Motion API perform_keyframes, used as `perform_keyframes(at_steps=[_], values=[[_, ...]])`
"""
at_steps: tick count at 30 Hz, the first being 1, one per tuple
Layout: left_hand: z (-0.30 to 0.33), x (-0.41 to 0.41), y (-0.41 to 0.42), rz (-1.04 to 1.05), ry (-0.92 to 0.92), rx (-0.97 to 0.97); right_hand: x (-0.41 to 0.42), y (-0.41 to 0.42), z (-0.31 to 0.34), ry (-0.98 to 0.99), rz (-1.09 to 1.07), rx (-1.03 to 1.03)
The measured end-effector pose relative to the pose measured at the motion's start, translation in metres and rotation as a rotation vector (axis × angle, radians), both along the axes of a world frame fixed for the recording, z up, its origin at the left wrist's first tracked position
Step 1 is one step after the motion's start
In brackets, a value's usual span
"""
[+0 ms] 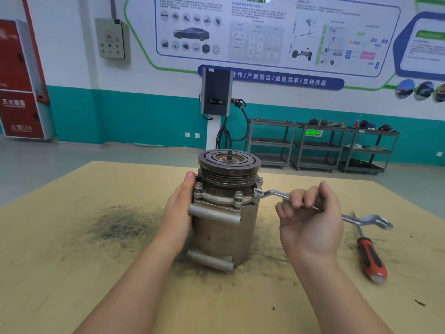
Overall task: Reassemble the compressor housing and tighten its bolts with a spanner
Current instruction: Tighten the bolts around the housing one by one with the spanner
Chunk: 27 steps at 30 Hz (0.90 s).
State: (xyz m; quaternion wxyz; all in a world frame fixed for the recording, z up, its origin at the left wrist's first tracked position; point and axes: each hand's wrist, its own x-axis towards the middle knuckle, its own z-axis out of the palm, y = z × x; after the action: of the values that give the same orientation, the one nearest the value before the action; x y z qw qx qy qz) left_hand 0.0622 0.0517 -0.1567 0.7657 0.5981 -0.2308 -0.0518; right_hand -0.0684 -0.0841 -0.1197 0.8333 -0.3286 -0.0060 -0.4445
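The compressor point(225, 227) stands upright on the table, a dark grooved pulley point(229, 165) on top and a bolted flange below it. My left hand point(179, 208) grips the housing's left side, thumb up by the pulley. My right hand point(310, 218) holds the middle of a silver ring spanner point(272, 193). The spanner's ring end sits over a bolt point(257, 191) on the flange's right side. Two more flange bolts point(238, 194) point(199, 185) show at the front and left. The spanner's far end point(375, 221) sticks out past my right hand.
A red-and-black screwdriver point(369, 254) lies on the table to the right, under the spanner's far end. Dark metal grime point(120, 225) smears the yellow table top left of the compressor. Shelving carts point(320, 145) and a charger post point(216, 92) stand beyond the table.
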Motion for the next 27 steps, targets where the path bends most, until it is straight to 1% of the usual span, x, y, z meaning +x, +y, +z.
perform_keyframes(at_steps=[1, 2, 4, 5, 6, 7, 8, 10, 12, 13, 16, 18, 20, 24, 27], values=[[0.000, 0.000, 0.000, -0.002, -0.003, 0.002, -0.001, 0.007, -0.006, -0.041, -0.099, -0.106], [0.000, 0.000, 0.000, -0.002, -0.005, 0.002, -0.002, 0.016, -0.012, -0.070, -0.229, -0.278], [-0.001, 0.001, -0.001, 0.007, 0.006, -0.013, -0.001, 0.035, -0.026, -0.072, -0.480, -0.736], [-0.002, 0.001, -0.001, 0.006, 0.024, -0.032, 0.002, 0.042, -0.033, -0.056, -0.548, -0.959], [-0.002, 0.002, -0.001, -0.006, 0.051, -0.053, 0.006, 0.047, -0.038, -0.028, -0.588, -1.133], [-0.002, 0.002, -0.001, -0.024, 0.079, -0.072, 0.007, 0.051, -0.039, 0.009, -0.587, -1.234], [-0.002, 0.002, -0.001, -0.040, 0.096, -0.082, 0.008, 0.051, -0.038, 0.031, -0.578, -1.284], [-0.003, 0.003, -0.002, -0.035, 0.098, -0.089, 0.006, 0.047, -0.035, 0.021, -0.563, -1.311], [-0.004, 0.004, -0.002, 0.009, 0.067, -0.074, 0.002, 0.043, -0.029, -0.016, -0.571, -1.270], [-0.003, 0.004, -0.002, 0.023, 0.043, -0.059, 0.000, 0.041, -0.027, -0.047, -0.557, -1.189], [-0.002, 0.002, -0.001, 0.017, 0.004, -0.014, -0.004, 0.038, -0.017, -0.157, -0.386, -0.753], [-0.001, 0.002, -0.001, 0.017, 0.006, -0.010, -0.006, 0.034, -0.014, -0.178, -0.284, -0.516], [-0.001, 0.001, -0.001, 0.021, 0.003, -0.011, -0.006, 0.031, -0.012, -0.141, -0.229, -0.409], [0.000, 0.000, 0.000, 0.010, 0.001, -0.008, -0.004, 0.019, -0.007, -0.088, -0.143, -0.280], [0.001, -0.001, 0.000, 0.017, -0.004, -0.003, -0.002, 0.007, -0.003, -0.044, -0.050, -0.095]])
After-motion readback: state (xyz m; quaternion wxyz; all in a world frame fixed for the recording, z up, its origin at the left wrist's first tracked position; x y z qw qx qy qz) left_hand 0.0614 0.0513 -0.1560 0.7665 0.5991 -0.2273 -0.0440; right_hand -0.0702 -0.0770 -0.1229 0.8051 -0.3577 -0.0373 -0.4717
